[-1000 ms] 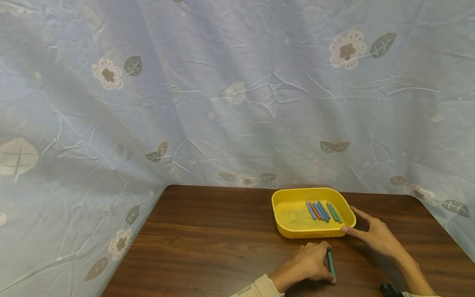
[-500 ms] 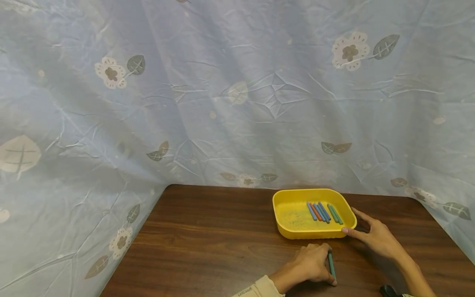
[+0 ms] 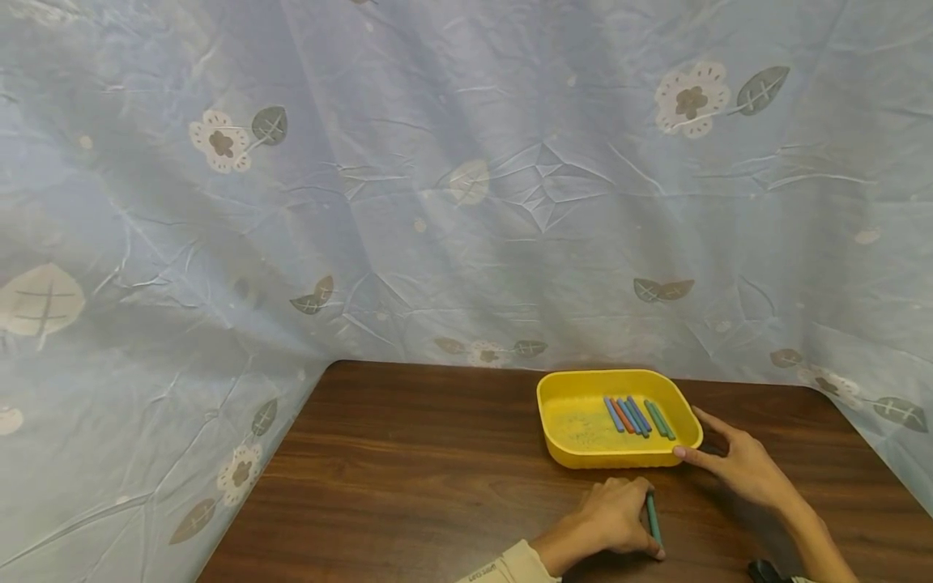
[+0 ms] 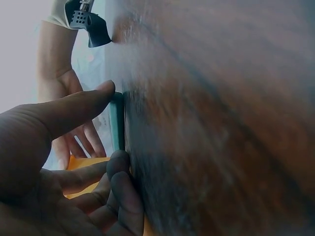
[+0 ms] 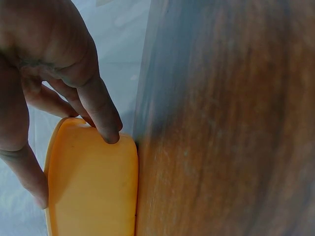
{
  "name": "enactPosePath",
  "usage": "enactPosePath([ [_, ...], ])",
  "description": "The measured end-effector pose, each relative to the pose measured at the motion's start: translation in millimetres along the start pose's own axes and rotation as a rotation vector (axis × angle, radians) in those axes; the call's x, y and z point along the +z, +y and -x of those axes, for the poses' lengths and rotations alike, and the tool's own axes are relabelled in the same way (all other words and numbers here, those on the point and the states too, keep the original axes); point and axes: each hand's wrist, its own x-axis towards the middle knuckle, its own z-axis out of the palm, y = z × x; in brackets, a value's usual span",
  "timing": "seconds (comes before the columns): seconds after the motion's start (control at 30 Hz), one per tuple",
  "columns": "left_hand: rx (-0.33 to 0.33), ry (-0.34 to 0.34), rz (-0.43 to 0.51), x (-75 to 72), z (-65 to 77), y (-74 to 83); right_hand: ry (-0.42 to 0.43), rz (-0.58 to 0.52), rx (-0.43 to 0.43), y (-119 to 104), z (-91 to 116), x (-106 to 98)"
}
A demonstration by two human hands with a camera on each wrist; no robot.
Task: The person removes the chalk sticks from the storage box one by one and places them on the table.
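My left hand (image 3: pixel 615 518) pinches a green chalk stick (image 3: pixel 653 518) by its two ends, thumb at the near end and fingertips at the far one. In the left wrist view the stick (image 4: pixel 117 123) lies close along the tabletop. My right hand (image 3: pixel 747 468) grips the near right corner of a yellow tray (image 3: pixel 612 461), its thumb on the rim. Its other fingers press the right end wall of the tray (image 5: pixel 93 182) in the right wrist view. Inside the tray lie several blue, green and red-orange chalk sticks (image 3: pixel 628 415), in a loose row toward the right.
Brown wood-grain tabletop (image 3: pixel 408 461) spreads to the left of the tray and in front of it. A pale blue floral curtain (image 3: pixel 466 267) hangs along the back and left edges. Near the right wrist a black strap-like piece (image 3: pixel 762 572) shows at the lower edge.
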Motion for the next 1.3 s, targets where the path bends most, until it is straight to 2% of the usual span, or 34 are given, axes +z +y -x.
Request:
enactPosePath([
  [0.6,0.046,-0.008,-0.003,-8.2,1.3,3.6,-0.032,0.001,0.022,4.1,2.6,-6.7],
  [0.83,0.059,0.021,0.003,-22.1,3.1,2.6,-0.034,-0.008,-0.007,2.0,-2.2,-5.1],
  [1.13,0.128,0.045,0.046,-42.8,0.2,6.3,-0.030,-0.023,-0.014,2.1,-2.4,-5.7],
  [1.3,0.120,0.066,0.059,-52.8,-3.5,5.7,-0.031,-0.037,-0.021,2.1,-1.1,-3.1],
])
